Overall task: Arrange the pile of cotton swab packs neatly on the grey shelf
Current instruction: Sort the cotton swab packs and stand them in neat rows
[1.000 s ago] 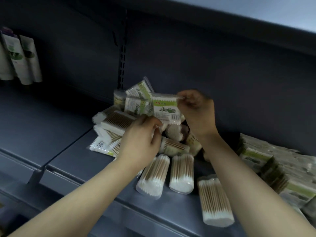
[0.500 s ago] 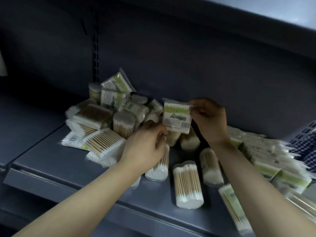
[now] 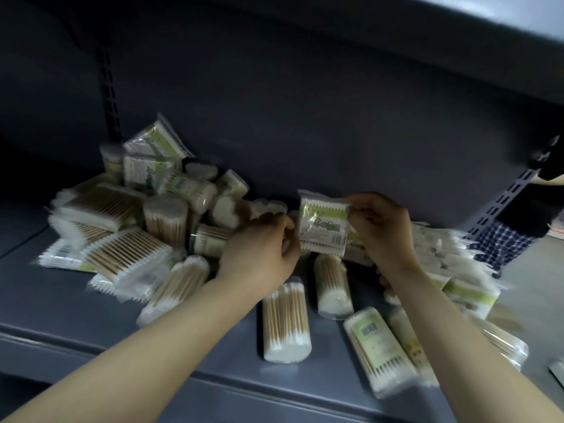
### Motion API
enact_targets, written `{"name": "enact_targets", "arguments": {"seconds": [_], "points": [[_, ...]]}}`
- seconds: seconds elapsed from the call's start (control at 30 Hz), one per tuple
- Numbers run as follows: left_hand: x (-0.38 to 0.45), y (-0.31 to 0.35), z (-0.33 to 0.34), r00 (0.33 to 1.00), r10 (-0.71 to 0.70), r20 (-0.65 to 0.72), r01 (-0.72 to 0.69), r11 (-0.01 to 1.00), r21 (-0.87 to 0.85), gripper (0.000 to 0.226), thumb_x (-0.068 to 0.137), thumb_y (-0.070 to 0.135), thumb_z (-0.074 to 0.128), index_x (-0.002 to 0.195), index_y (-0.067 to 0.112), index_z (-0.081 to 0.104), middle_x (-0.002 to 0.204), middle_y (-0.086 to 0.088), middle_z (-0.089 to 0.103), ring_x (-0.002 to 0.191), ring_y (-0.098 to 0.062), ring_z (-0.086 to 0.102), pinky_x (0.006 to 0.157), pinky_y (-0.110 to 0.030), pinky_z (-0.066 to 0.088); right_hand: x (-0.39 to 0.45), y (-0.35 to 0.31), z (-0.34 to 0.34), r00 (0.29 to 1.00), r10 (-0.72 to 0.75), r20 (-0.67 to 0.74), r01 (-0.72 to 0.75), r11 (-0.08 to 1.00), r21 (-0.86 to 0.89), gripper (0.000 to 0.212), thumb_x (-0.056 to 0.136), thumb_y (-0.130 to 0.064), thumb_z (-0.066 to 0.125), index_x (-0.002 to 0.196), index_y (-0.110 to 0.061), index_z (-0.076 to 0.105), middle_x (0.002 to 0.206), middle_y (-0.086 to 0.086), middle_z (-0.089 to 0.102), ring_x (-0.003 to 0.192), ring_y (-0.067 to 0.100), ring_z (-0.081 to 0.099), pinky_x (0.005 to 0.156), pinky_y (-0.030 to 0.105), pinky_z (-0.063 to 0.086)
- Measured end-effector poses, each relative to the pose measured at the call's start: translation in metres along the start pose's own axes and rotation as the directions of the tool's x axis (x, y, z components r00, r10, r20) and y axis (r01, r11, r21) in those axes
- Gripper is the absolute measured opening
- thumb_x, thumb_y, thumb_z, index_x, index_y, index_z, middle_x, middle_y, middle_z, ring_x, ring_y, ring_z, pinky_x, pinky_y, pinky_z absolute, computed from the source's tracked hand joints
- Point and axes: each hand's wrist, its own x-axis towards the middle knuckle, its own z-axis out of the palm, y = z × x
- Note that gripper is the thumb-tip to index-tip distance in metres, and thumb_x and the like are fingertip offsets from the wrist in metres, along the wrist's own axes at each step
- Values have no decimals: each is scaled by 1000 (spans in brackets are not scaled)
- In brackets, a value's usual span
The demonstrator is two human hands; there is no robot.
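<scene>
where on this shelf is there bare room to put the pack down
Bare patches on the grey shelf: the front left strip, between the front lip and the flat packs; a smaller gap in front of the left hand, beside the round tub. Crowded: the pile at back left, and the right end, under the right hand holding the flat pack.

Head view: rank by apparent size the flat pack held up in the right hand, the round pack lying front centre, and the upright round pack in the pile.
1. Round pack lying front centre, though nearest the camera.
2 and 3. Flat pack pinched by the right hand and upright round pack: look alike, unranked.
</scene>
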Motion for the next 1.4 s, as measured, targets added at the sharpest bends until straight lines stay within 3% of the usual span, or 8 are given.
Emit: {"name": "enact_targets", "arguments": {"seconds": [0.2,0.37,0.5,0.67,1.03,1.23,1.33,1.4], "points": [[5,16,26,997,52,54,-52,999,8,46,84,44,33,96,10,63,88,-8,67,79,-29,63,63,-36,51,-6,15,-21,999,33,-23,-33,999,-6,18,79,5,59,88,-9,65,78,-8,63,65,-11,58,59,5,44],[11,38,37,981,-55,184,88,980,-178,36,95,33,43,127,18,51,112,-1,63,101,-19,59,83,-32,47,-9,26,-42,998,52,-46,-53,998,-34,17,79,4,60,85,-11,66,74,-14,62,64,-11,58,60,6,44],[20,48,45,953,-152,262,248,889,-386,32,92,22,53,124,17,54,102,1,63,89,-10,57,78,-18,43,-10,33,-56,992,120,-30,-120,993,12,27,77,-1,63,74,-27,65,65,-16,66,67,5,63,72,32,55],[24,56,54,945,-166,284,287,835,-469,25,90,21,56,115,17,59,99,2,64,91,-12,61,85,-31,50,-12,33,-65,987,159,-20,-158,987,20,36,81,5,58,70,-30,62,71,-3,66,69,23,65,74,50,56],[29,66,61,960,-164,228,263,810,-524,41,87,16,61,126,17,48,87,11,58,77,-3,56,71,-20,49,-14,33,-75,987,163,2,-163,987,4,33,80,4,58,71,-28,61,67,-4,64,61,19,62,69,44,55],[38,75,59,976,-67,210,169,837,-520,68,85,12,62,140,36,29,95,8,57,85,-10,60,75,-20,51,-12,35,-79,994,101,28,-102,995,9,30,81,4,61,74,-25,61,71,-11,64,59,-4,59,60,16,51],[44,82,60,982,37,187,21,954,-298,51,90,16,57,135,33,40,113,1,54,96,-8,52,75,2,26,-10,37,-85,997,79,9,-79,996,32,23,83,4,59,83,-19,64,80,-12,66,71,-2,61,69,11,47],[44,86,62,984,52,173,-19,982,-188,40,93,19,53,131,29,45,118,3,47,103,-9,50,71,6,16,-9,42,-90,995,87,-41,-88,996,-16,23,83,4,56,86,-17,64,82,-13,65,78,4,63,75,16,48]]}}
